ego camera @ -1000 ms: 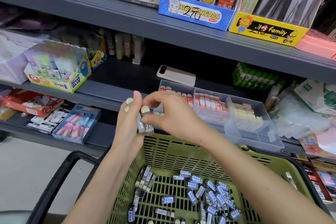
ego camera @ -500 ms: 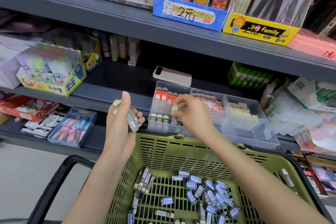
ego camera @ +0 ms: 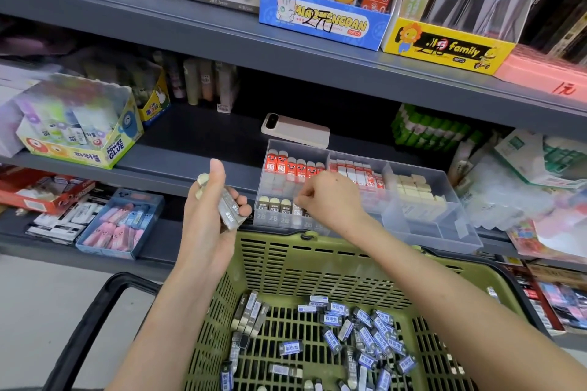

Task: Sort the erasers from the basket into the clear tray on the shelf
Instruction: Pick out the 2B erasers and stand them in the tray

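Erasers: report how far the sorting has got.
Done: a row of 2B erasers stands at the front of the clear tray's left compartment. In hand: the right hand sets one eraser into that row; the left hand holds a few spare erasers. Left: many loose erasers lie in the green basket, so most of the job remains.

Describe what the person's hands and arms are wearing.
Nothing visible. The left hand and right hand have no gloves or rings; the left forearm and right forearm show no sleeves, watch or bracelet within the frame.
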`<state>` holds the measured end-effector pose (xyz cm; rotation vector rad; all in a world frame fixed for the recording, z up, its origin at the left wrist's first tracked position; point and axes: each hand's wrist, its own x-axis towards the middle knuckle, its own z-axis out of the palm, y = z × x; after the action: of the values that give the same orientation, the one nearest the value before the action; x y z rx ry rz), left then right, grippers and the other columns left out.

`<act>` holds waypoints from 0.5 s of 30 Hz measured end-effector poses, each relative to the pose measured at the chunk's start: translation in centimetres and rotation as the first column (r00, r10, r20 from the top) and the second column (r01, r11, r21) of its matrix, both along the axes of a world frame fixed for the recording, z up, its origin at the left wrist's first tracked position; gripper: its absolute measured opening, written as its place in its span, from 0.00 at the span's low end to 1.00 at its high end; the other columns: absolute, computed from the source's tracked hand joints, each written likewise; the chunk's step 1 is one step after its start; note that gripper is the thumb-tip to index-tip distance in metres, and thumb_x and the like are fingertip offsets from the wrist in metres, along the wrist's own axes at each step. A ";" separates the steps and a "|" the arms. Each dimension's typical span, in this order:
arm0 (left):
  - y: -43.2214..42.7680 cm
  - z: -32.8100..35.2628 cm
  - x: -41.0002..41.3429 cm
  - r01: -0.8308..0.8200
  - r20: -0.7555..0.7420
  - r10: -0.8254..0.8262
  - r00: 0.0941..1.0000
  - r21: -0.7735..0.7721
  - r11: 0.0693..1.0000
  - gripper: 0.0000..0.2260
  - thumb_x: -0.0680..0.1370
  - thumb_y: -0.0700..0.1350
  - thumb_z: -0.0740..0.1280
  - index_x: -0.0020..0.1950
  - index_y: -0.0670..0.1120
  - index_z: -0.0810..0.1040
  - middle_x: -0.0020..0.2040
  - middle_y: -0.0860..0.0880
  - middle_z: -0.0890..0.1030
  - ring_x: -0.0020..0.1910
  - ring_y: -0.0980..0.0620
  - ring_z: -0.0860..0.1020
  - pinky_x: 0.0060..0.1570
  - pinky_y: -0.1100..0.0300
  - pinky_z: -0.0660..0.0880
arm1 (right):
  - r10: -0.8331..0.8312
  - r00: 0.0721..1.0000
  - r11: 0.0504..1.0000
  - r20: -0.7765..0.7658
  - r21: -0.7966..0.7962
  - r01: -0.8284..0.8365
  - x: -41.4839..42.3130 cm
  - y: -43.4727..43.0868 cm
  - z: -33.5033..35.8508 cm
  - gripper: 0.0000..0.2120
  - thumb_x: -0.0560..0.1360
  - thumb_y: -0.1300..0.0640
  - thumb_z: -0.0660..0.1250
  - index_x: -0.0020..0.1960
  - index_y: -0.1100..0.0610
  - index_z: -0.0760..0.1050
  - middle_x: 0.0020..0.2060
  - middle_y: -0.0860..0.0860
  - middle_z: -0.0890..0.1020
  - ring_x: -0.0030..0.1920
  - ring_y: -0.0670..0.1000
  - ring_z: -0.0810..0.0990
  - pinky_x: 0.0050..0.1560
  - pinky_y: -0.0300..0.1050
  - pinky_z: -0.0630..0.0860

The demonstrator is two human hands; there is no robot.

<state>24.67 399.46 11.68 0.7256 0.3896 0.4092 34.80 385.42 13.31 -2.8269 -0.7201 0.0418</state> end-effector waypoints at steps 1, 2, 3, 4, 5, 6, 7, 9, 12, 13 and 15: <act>0.0 0.0 0.0 0.018 -0.003 -0.018 1.000 -0.017 1.000 0.22 0.65 0.59 0.71 0.49 0.45 0.72 0.29 0.50 0.74 0.28 0.56 0.74 0.26 0.65 0.72 | 0.014 1.000 0.999 0.015 -0.044 -0.013 0.1 0.1 0.0 0.14 0.76 0.52 0.65 0.35 0.57 0.80 0.32 0.49 0.82 0.36 0.50 0.79 0.36 0.41 0.75; -0.1 0.0 0.1 0.038 -0.003 -0.039 0.999 -0.034 0.999 0.23 0.65 0.60 0.71 0.48 0.45 0.73 0.29 0.50 0.74 0.27 0.56 0.73 0.25 0.65 0.71 | 0.026 0.999 0.996 0.032 -0.088 -0.023 0.2 0.2 0.0 0.15 0.75 0.52 0.65 0.33 0.57 0.78 0.30 0.49 0.79 0.36 0.51 0.78 0.37 0.41 0.75; -0.1 0.1 0.1 0.058 -0.004 -0.058 0.998 -0.042 0.997 0.24 0.64 0.61 0.71 0.48 0.44 0.73 0.29 0.50 0.74 0.26 0.56 0.73 0.24 0.65 0.71 | 0.036 0.998 0.991 0.044 -0.131 -0.030 0.4 0.3 0.0 0.14 0.75 0.52 0.66 0.34 0.56 0.78 0.31 0.49 0.78 0.37 0.51 0.77 0.38 0.42 0.75; -0.2 0.1 0.2 0.074 -0.007 -0.074 0.997 -0.035 0.997 0.25 0.63 0.62 0.71 0.48 0.44 0.74 0.28 0.50 0.74 0.26 0.56 0.73 0.23 0.65 0.70 | 0.045 0.998 0.985 0.053 -0.167 -0.036 0.5 0.4 0.1 0.11 0.75 0.53 0.66 0.37 0.56 0.80 0.34 0.49 0.79 0.40 0.51 0.78 0.41 0.44 0.77; -0.3 0.0 0.2 0.086 -0.010 -0.086 0.996 -0.016 0.996 0.28 0.61 0.64 0.72 0.49 0.44 0.74 0.28 0.50 0.74 0.25 0.56 0.73 0.23 0.66 0.70 | 0.056 0.996 0.981 0.064 -0.188 -0.043 0.4 0.5 0.2 0.09 0.75 0.53 0.65 0.43 0.55 0.82 0.40 0.50 0.81 0.44 0.52 0.79 0.45 0.45 0.78; -0.4 -0.1 0.2 0.096 -0.009 -0.096 0.995 0.008 0.995 0.30 0.60 0.65 0.72 0.49 0.44 0.74 0.28 0.50 0.75 0.25 0.56 0.73 0.22 0.66 0.70 | 0.067 0.995 0.982 0.078 -0.182 -0.052 0.3 0.6 0.5 0.08 0.76 0.53 0.65 0.48 0.53 0.82 0.45 0.50 0.82 0.48 0.52 0.79 0.47 0.47 0.78; -0.5 -0.1 0.3 0.104 -0.003 -0.104 0.995 0.032 0.994 0.31 0.58 0.66 0.72 0.49 0.44 0.74 0.28 0.50 0.75 0.25 0.56 0.73 0.22 0.66 0.70 | 0.074 0.993 0.988 0.087 -0.142 -0.061 0.1 0.5 0.7 0.09 0.77 0.53 0.63 0.51 0.52 0.82 0.48 0.50 0.82 0.49 0.52 0.79 0.48 0.47 0.78; -0.6 -0.1 0.3 0.116 0.015 -0.117 0.993 0.064 0.991 0.33 0.57 0.68 0.73 0.49 0.44 0.74 0.28 0.50 0.75 0.25 0.56 0.73 0.22 0.66 0.69 | 0.055 0.993 0.997 0.104 0.048 -0.061 -0.6 0.2 1.5 0.11 0.78 0.51 0.61 0.52 0.52 0.82 0.43 0.48 0.82 0.44 0.50 0.78 0.44 0.45 0.76; -0.6 0.0 0.3 0.107 0.007 -0.108 0.994 0.084 0.991 0.35 0.56 0.70 0.71 0.49 0.44 0.75 0.28 0.50 0.73 0.24 0.56 0.72 0.20 0.65 0.68 | 0.078 0.981 0.931 0.177 0.340 -0.135 -3.3 0.4 3.0 0.13 0.76 0.43 0.61 0.52 0.48 0.81 0.32 0.43 0.77 0.33 0.41 0.72 0.33 0.34 0.65; -0.6 0.0 0.3 0.099 0.005 -0.100 0.995 0.093 0.991 0.36 0.56 0.71 0.70 0.49 0.44 0.75 0.27 0.50 0.73 0.24 0.56 0.72 0.20 0.65 0.68 | 0.146 0.978 0.902 0.152 0.386 -0.194 -4.4 0.6 3.4 0.15 0.75 0.41 0.62 0.55 0.46 0.79 0.31 0.42 0.77 0.32 0.40 0.71 0.33 0.34 0.63; -0.9 0.0 0.2 0.089 0.002 -0.090 0.996 0.107 0.990 0.34 0.57 0.73 0.67 0.46 0.45 0.76 0.27 0.51 0.74 0.25 0.55 0.74 0.23 0.63 0.71 | 0.323 0.947 0.856 -0.006 0.428 -0.289 -6.0 1.5 3.8 0.20 0.74 0.42 0.63 0.65 0.45 0.72 0.33 0.43 0.77 0.33 0.38 0.71 0.36 0.36 0.67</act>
<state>24.92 398.59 11.66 0.8429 0.3291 0.3501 28.77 386.94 17.13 -2.2656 -1.0177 0.0418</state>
